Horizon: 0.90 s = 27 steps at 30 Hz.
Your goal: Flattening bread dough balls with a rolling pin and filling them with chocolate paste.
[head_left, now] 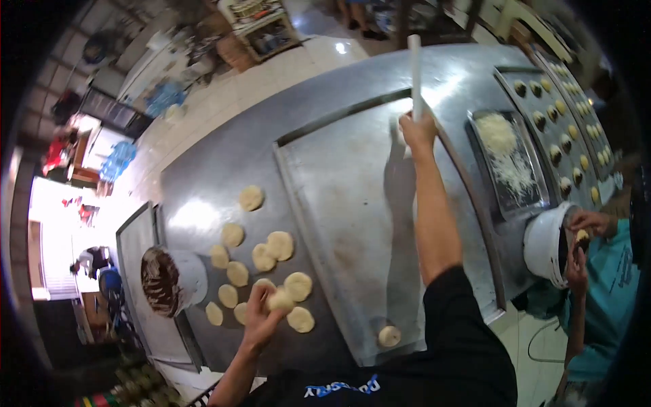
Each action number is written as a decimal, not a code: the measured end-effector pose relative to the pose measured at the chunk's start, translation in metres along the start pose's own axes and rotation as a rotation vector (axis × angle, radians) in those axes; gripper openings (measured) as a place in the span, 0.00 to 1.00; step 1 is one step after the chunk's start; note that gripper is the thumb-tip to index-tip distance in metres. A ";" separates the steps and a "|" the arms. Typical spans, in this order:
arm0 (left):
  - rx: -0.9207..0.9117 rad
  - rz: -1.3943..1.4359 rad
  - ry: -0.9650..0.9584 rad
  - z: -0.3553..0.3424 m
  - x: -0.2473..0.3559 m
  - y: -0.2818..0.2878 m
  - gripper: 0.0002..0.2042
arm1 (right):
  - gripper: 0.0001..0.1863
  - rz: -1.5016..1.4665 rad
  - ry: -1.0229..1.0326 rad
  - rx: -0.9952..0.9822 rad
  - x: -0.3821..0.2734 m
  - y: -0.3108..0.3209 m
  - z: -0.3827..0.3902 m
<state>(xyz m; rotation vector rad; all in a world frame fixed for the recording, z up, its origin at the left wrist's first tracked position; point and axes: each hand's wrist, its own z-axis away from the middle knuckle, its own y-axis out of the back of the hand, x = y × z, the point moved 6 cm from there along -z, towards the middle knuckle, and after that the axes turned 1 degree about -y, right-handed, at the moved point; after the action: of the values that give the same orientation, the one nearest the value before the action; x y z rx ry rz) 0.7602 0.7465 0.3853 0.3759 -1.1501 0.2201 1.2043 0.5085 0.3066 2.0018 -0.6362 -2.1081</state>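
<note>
Right hand (418, 131), fingers wrapped around lower end of white rod (415, 74); long axis points away from person, across far rim of large tray (346, 197) in view. Left hand (259, 324), fingers pinching dough round (280, 300) above tabletop (224, 163), among loose rounds (251, 198). Large tray holds single round (389, 336) near close edge. White tub (194, 278), left: dark brown filling (158, 281). Pan (525, 210), right: white shreds (497, 134). Blue-and-white lettering (342, 388) on black shirt (464, 332).
</note>
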 end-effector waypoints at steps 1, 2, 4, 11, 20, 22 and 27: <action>0.062 0.068 0.068 0.033 -0.015 0.046 0.18 | 0.09 -0.206 0.009 -0.103 -0.031 -0.016 0.042; 0.149 0.140 0.151 0.076 -0.028 0.088 0.19 | 0.07 -0.409 -0.001 -0.239 -0.071 -0.022 0.119; 0.254 0.166 0.068 0.134 -0.024 0.138 0.18 | 0.03 -0.712 -0.143 -0.546 -0.105 -0.016 0.263; 0.080 -0.644 -0.058 0.187 -0.175 0.194 0.23 | 0.14 0.011 -0.104 -0.954 0.031 -0.026 0.579; -0.013 -0.222 0.021 0.166 -0.204 0.175 0.16 | 0.21 0.015 -0.326 -0.808 0.016 -0.058 0.641; -0.081 0.072 0.075 0.166 -0.202 0.183 0.15 | 0.21 -0.132 -0.569 -0.842 0.011 -0.060 0.652; 0.274 -0.647 -0.612 0.161 -0.186 0.239 0.28 | 0.18 0.483 0.393 -0.774 0.003 -0.053 0.623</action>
<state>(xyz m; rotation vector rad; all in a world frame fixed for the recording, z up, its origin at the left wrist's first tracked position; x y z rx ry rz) 0.4646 0.9048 0.3144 1.0852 -1.5304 -0.3347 0.6015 0.6728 0.2885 1.5368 -0.1548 -1.3253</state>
